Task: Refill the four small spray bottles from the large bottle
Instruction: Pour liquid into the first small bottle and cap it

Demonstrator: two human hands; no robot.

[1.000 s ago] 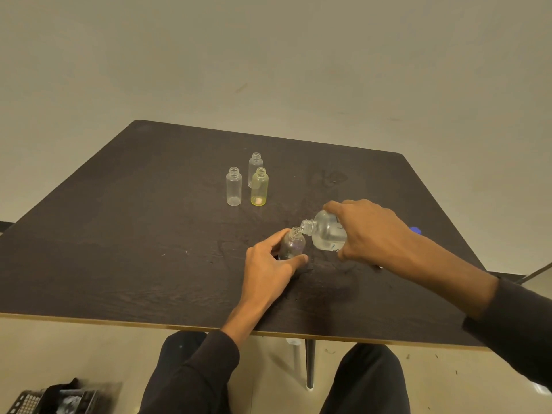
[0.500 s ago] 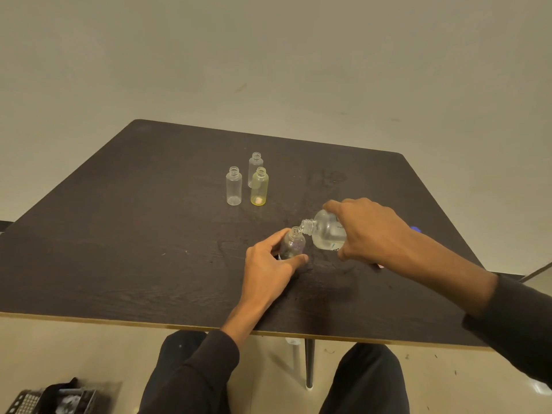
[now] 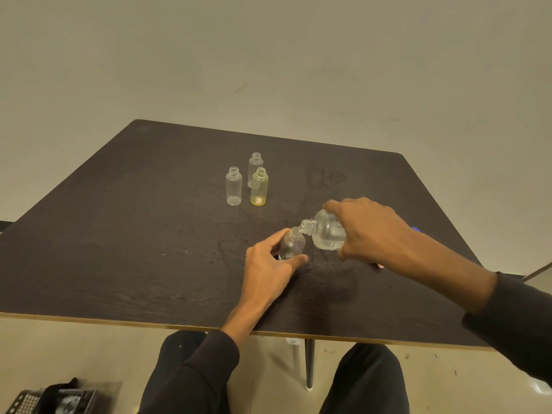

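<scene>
We see the left hand (image 3: 270,265) with its grip closed around a small clear bottle (image 3: 292,245) standing on the dark surface (image 3: 119,234), nearer to the front edge than to the back one. The right hand (image 3: 369,228) grasps the large bottle (image 3: 327,234), tilted so that its neck meets the small bottle's mouth. Three other small bottles stand uncapped toward the back edge: a clear one (image 3: 234,186), a yellow one (image 3: 259,187) and another clear one (image 3: 255,168) behind it.

A bare, plain indoor room, its kind unclear: a dark wood-grain table (image 3: 119,234) with pale edging stands on a beige floor (image 3: 268,70).
</scene>
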